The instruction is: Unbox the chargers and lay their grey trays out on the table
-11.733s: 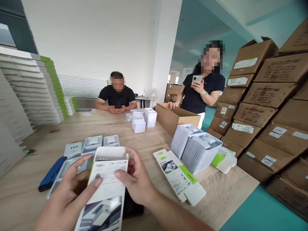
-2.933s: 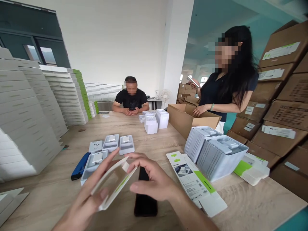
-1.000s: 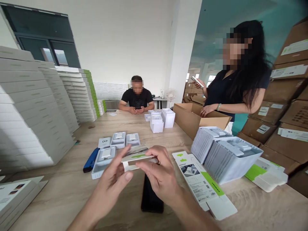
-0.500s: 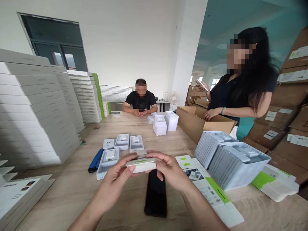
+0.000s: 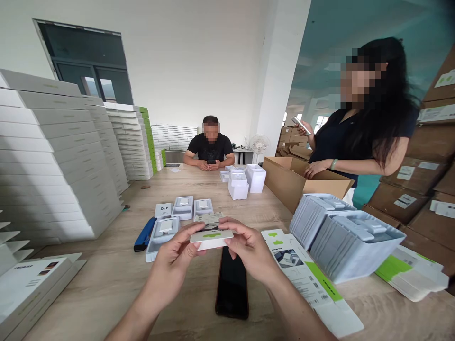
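Between both hands I hold a small white box [image 5: 212,235] with a green mark on its near face. My left hand [image 5: 179,251] grips its left end, thumb in front and fingers on top. My right hand [image 5: 249,246] is closed round the right end the same way. Below the box a dark smartphone [image 5: 232,289] lies flat on the table. Just beyond it are pale plastic trays [image 5: 183,208] holding white square pieces. A flattened printed carton [image 5: 309,279] lies to the right of my right hand.
Tall stacks of white boxes [image 5: 53,156] stand at left, beside a blue tool [image 5: 144,234]. Nested grey trays [image 5: 355,241] and an open cardboard box [image 5: 284,182] are at right. One person [image 5: 209,147] sits across the table; another [image 5: 369,123] stands by the cardboard box, both holding phones.
The white box has tipped so that its green-marked face and printed side show more. Both hands keep hold of it. The whole view has shifted slightly.
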Motion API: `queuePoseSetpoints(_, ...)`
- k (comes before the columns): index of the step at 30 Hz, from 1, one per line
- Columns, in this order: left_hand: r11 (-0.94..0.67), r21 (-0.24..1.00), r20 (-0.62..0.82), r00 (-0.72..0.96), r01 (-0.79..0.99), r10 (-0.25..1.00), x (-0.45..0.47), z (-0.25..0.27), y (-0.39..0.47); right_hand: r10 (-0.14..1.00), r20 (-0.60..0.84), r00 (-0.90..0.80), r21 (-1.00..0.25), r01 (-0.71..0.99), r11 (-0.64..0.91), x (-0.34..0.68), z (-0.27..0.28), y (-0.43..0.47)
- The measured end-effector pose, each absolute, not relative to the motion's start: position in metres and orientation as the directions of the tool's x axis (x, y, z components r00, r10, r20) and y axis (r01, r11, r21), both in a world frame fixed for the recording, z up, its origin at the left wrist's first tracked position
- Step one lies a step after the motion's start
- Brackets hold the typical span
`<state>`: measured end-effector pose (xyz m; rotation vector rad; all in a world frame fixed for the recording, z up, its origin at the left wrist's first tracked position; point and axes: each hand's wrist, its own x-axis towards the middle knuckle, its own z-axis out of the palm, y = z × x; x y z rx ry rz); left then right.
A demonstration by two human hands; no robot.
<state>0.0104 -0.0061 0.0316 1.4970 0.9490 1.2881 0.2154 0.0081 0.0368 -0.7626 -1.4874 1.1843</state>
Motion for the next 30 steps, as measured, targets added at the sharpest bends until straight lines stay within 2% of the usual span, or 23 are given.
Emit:
queuePoseSetpoints(4,-0.280,0.960,0.281,0.119,-0.023,0.952,0.010,0.033,-0.005,0.915,0.350,-0.203,-0.937,-0.081,0.340,0.208,0.036,0.006)
queuePoseSetpoints(8,-0.172,0.973,0.196,0.151,-0.155,0.969,0.005,0.039,-0.005,0.839,0.478,-0.261,-0.857,0.071,0.510,0.213,0.037,0.000)
queuePoseSetpoints(10,-0.152,0.969,0.189,0.188,-0.193,0.964,-0.001,0.042,-0.006,0.820,0.532,-0.213,-0.813,0.141,0.564,0.217,0.035,-0.003)
queuePoseSetpoints(11,-0.175,0.971,0.205,0.189,-0.164,0.960,-0.004,0.043,-0.007,0.818,0.554,-0.157,-0.804,0.156,0.574,0.218,0.035,-0.004)
queuePoseSetpoints(13,-0.297,0.955,0.293,0.135,0.013,0.947,-0.009,0.042,-0.007,0.819,0.574,-0.012,-0.811,0.132,0.570,0.219,0.034,-0.004)
queuePoseSetpoints(15,-0.431,0.853,0.428,0.075,0.294,0.900,-0.012,0.039,-0.007,0.834,0.545,0.085,-0.838,0.048,0.543,0.220,0.035,-0.002)
queuePoseSetpoints(18,-0.588,0.533,0.637,0.168,0.609,0.752,-0.011,0.032,-0.004,0.900,0.427,0.090,-0.899,-0.068,0.433,0.220,0.037,0.005)
queuePoseSetpoints(21,-0.706,0.212,0.727,0.373,0.676,0.576,-0.004,0.027,-0.004,0.955,0.294,0.044,-0.949,-0.102,0.297,0.219,0.033,0.012)
queuePoseSetpoints(23,-0.758,0.121,0.713,0.474,0.641,0.516,0.000,0.027,-0.006,0.980,0.200,-0.004,-0.974,-0.108,0.198,0.216,0.027,0.016)
queuePoseSetpoints(25,-0.819,0.133,0.675,0.554,0.558,0.487,0.003,0.028,-0.010,0.990,0.103,-0.096,-0.989,-0.115,0.091,0.214,0.022,0.018)
queuePoseSetpoints(27,-0.862,0.239,0.676,0.560,0.447,0.478,0.006,0.029,-0.016,0.985,0.019,-0.173,-0.996,-0.089,0.004,0.213,0.019,0.020)
queuePoseSetpoints(28,-0.864,0.325,0.692,0.526,0.384,0.494,0.007,0.030,-0.019,0.983,0.000,-0.182,-0.998,-0.056,-0.010,0.213,0.018,0.021)
queuePoseSetpoints(30,-0.787,0.572,0.690,0.384,0.231,0.614,0.011,0.033,-0.025,0.992,0.027,-0.123,-0.999,0.025,0.031,0.217,0.016,0.025)
